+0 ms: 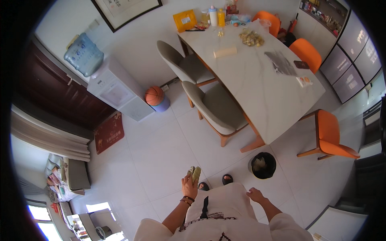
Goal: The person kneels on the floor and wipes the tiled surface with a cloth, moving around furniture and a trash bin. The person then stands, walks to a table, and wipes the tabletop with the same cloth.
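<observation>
My left hand [189,188] grips a folded, greenish cloth [194,174], held out in front of my body above the floor. Dark bands circle that wrist. At my right side, beside my light shorts [223,198], hangs my right hand [256,194] with its fingers curled in. Nothing shows in it. Nearest to the right hand is a round trash bin [249,165] with a black liner and some crumpled waste inside. My feet in dark slippers [227,179] stand on pale floor tiles.
Ahead is a marble-look table [241,78] bearing bagged food [251,37], bottles [213,16] and a phone [301,64]. Grey chairs [218,108] line its left side; an orange chair [328,132] stands right. A water dispenser [117,87] and a basketball [154,95] are left.
</observation>
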Tool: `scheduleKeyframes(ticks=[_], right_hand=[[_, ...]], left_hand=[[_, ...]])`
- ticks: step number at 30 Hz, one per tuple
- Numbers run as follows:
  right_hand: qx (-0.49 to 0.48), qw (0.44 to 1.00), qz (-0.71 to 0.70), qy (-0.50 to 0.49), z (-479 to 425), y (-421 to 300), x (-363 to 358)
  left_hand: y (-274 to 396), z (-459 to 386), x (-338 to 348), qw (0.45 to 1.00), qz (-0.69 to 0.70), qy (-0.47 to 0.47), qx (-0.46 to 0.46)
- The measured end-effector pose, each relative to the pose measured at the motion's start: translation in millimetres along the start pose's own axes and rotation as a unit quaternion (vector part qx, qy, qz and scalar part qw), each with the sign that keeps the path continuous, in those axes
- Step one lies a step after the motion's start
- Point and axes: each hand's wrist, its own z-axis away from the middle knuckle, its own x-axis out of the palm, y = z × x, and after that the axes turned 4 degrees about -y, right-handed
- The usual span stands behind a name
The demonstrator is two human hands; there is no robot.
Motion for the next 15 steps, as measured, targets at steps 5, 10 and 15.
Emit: scheduleKeyframes(ticks=[5, 10, 15], right_hand=[[-0.224, 0.947, -0.142, 0.184, -1, -114, -85], [-0.384, 0.822, -0.329, 0.263, 32, -282, -198], [-0.685, 0.622, -0.146, 0.351, 113, -444, -281]], left_hand=[[12, -21, -24, 0.999, -0.024, 0.022, 0.010], [-1, -31, -45, 0.999, -0.014, 0.035, -0.031], [-70, -48, -77, 0.995, -0.022, 0.062, -0.077]])
